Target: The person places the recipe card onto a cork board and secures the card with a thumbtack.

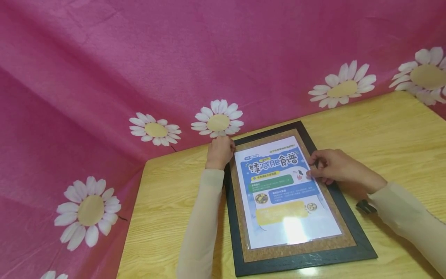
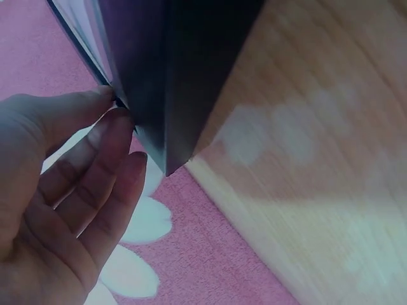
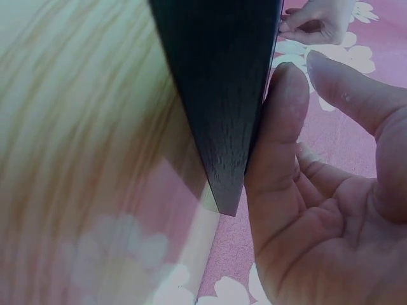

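Note:
A black picture frame (image 1: 303, 260) with a cork backing (image 1: 296, 252) lies on the table, and a glossy printed sheet (image 1: 249, 217) in blue, green and yellow lies on the cork. At the frame's upper left corner, my left hand (image 1: 220, 152) pinches the edge between thumb and forefinger; in the left wrist view the other fingers (image 2: 130, 168) reach alongside. My right hand (image 1: 336, 168) is at the frame's right side. Its forefinger rests against the frame edge in the right wrist view, and the thumb (image 3: 350, 95) stands apart from that finger.
The yellow wood-grain table (image 1: 167, 209) reaches a pink cloth (image 1: 195, 58) with white daisies at the back and left. A small black object (image 1: 366, 206) shows beside the right sleeve (image 1: 411, 221). Light glares off the sheet's lower part.

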{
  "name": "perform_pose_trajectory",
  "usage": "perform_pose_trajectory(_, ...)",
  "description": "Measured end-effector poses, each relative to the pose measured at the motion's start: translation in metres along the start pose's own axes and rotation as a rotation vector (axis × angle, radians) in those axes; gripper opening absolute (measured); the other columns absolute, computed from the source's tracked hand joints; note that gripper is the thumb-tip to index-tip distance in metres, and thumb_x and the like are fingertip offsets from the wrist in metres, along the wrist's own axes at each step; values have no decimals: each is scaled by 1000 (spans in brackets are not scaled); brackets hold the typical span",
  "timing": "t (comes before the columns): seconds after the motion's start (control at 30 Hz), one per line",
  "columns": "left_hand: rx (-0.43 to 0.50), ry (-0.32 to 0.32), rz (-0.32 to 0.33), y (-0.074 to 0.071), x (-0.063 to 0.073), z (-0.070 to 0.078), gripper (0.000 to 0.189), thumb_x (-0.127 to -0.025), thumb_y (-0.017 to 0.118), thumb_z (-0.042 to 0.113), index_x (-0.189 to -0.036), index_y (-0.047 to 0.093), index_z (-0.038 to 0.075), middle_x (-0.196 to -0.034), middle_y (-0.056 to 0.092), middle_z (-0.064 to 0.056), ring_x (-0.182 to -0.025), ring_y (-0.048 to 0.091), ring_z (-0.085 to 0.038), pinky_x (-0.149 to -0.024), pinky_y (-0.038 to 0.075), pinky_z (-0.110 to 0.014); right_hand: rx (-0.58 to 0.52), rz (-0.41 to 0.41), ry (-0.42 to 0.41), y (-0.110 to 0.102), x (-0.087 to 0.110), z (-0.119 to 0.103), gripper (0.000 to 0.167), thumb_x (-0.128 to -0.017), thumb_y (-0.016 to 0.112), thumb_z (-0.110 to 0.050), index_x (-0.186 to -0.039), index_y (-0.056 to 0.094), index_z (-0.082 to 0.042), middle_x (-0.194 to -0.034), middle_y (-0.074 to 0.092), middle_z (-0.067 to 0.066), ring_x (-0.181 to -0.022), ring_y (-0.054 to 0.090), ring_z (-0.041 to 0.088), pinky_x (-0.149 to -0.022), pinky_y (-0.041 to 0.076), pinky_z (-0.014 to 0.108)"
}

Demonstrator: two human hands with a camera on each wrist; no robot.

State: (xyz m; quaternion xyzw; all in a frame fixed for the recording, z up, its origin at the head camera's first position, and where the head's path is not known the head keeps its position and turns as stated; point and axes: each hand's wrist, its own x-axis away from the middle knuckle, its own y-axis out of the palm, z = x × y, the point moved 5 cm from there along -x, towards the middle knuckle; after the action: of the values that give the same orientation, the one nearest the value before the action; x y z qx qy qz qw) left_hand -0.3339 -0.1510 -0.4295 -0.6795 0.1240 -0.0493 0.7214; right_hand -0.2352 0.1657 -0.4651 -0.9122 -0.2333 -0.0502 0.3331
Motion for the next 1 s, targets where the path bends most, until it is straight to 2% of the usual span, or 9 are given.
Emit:
perform_pose_trajectory(0.23,-17,2,17,0,-1,-2,14,-95,74,11,-83,82,14,-88,77,-3,-80,69,-20,-74,60,-36,-31,1,-23,2,3,-3,44,-93,78,-23,-121,59,5,-81,63,7,-71,62,18,-62,57,30)
perform_pose_trajectory(0.43,2,4,19,0,-2,-3,20,-97,70,10,-79,79,12,-82,74,-3,-75,63,-19,-67,53,-33,-14,4,-10,1,1,-2,47,-93,78,-25,-123,58,6,-81,62,7,-70,61,18,-62,56,30)
perform_pose_trajectory(0.7,8,0,2,-1,-1,-2,21,-99,67,10,-82,79,10,-82,73,-4,-74,62,-19,-68,52,-31,-9,7,-2,0,1,-4,47,-93,79,-25,-123,58,5,-80,62,7,-69,61,18,-61,56,30)
perform_pose_trajectory(0.9,-6,10,-11,-1,0,3,21,-99,69,9,-79,78,9,-75,70,-4,-70,60,-19,-66,48,-30,-8,6,5,0,1,-3,46,-93,78,-26,-122,58,4,-79,61,7,-69,61,18,-61,56,30)
perform_pose_trajectory(1.0,-19,17,-15,0,2,5,19,-98,70,10,-82,79,10,-77,73,-3,-71,63,-19,-68,52,-31,-6,7,8,0,1,-2,46,-93,78,-25,-122,58,4,-79,61,7,-69,61,18,-61,56,30)
